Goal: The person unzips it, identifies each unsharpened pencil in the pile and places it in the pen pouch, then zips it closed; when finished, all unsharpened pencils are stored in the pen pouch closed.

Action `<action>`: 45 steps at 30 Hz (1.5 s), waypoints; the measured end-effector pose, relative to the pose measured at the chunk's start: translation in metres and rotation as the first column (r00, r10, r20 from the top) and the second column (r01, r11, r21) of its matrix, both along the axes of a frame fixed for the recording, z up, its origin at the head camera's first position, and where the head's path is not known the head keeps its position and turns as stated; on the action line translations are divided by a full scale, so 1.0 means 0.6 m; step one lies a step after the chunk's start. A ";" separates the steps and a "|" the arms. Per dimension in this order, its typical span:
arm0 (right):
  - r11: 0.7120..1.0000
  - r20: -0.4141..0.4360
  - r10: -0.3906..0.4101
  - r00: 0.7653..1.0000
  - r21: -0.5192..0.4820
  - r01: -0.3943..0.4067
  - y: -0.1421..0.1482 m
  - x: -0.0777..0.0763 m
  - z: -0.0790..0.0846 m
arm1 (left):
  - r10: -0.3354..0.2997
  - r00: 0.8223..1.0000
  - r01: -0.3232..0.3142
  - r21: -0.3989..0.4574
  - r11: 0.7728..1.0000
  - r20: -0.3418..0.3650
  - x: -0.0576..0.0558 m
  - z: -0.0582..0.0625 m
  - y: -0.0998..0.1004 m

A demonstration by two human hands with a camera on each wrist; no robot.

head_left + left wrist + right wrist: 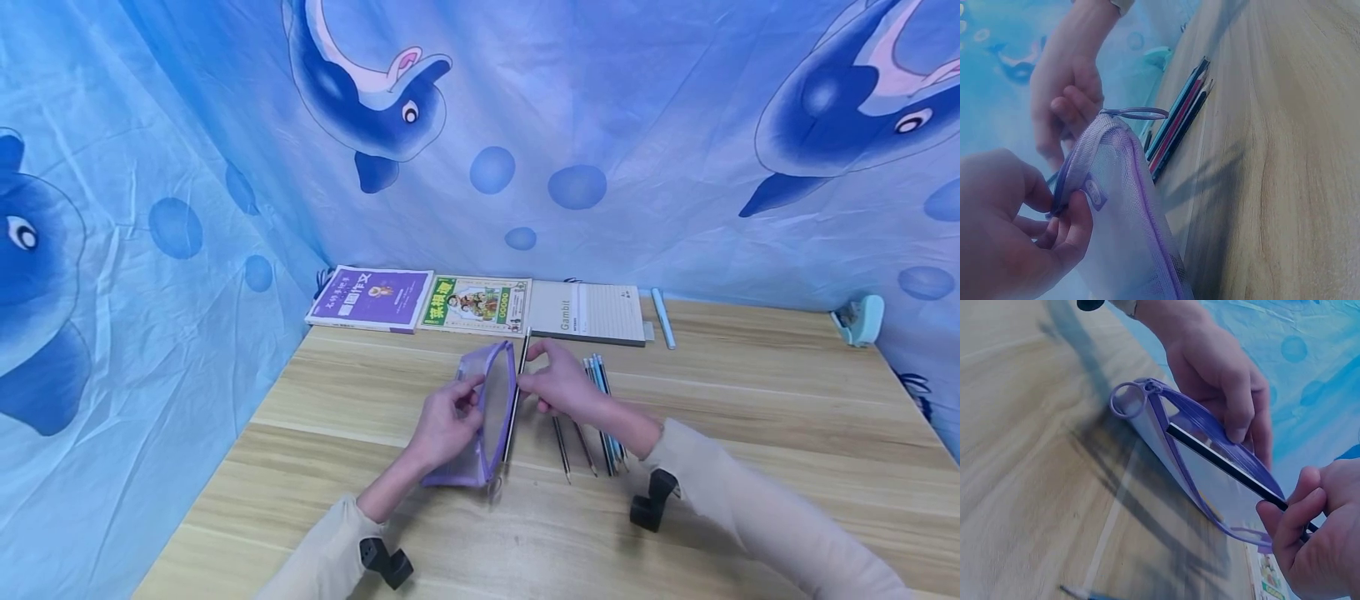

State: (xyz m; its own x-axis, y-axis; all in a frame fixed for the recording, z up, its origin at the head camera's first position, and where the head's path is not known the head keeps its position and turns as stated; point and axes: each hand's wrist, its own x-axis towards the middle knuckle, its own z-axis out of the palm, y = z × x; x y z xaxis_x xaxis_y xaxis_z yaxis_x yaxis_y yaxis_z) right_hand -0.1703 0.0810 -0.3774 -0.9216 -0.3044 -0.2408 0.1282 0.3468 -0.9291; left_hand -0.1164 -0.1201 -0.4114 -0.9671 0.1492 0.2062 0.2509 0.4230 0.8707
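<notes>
My left hand (444, 427) pinches the rim of a translucent mesh zip pouch (1125, 212) with purple edging, whose mouth gapes toward the right. My right hand (564, 385) pinches a dark, pale-striped pencil (1222, 462) near one end. In the right wrist view the pencil lies slantwise across the open mouth; whether its tip is inside, I cannot tell. A ring-shaped zip pull (1127, 401) hangs at the pouch's near end. Beneath and beside my right hand, several pencils (604, 417), black, blue and reddish, lie on the wooden table (337, 417).
Along the back edge lie a purple book (371, 296), a green-and-yellow book (477, 304) and a Gambit notebook (603, 310). A light blue pen (663, 318) rests right of them. Toward the back right corner stands a mint-coloured object (866, 321). Blue dolphin-printed cloth (600, 125) hangs behind.
</notes>
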 end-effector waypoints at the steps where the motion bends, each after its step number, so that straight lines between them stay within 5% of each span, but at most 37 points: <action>1: 1.000 -0.002 -0.002 1.000 -0.003 0.002 -0.004 0.001 0.000 | 0.001 1.000 -0.001 0.002 1.000 0.003 0.000 0.000 0.000; 12: 0.999 -0.020 -0.003 1.000 -0.034 0.002 -0.024 0.002 -0.011 | -0.001 1.000 0.001 -0.017 1.000 0.007 -0.001 0.000 0.000; 23: 0.990 -0.011 0.064 0.998 0.125 -0.062 -0.033 0.013 -0.023 | 0.000 0.999 -0.002 -0.055 0.999 -0.032 0.001 -0.002 -0.001; 32: 0.975 -0.109 0.091 0.990 0.210 -0.067 -0.021 0.029 -0.008 | -0.004 0.999 0.002 -0.028 1.000 -0.038 0.001 -0.002 -0.002; 37: 0.987 -0.167 0.085 0.982 0.150 -0.059 -0.009 0.037 -0.007 | -0.004 0.998 0.003 -0.025 1.000 -0.060 0.003 0.000 -0.002; 45: 1.000 -0.080 0.014 0.997 -0.009 -0.015 -0.001 0.037 -0.030 | -0.002 0.999 0.002 -0.008 1.000 -0.055 0.004 0.001 -0.002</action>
State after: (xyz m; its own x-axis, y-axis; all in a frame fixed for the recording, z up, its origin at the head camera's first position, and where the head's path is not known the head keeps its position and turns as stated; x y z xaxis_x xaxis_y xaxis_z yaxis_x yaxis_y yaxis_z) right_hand -0.1483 0.0803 -0.3952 -0.9333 -0.3197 -0.1633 0.0483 0.3390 -0.9395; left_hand -0.1141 -0.1213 -0.4106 -0.9540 0.1532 0.2575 0.2990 0.4291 0.8524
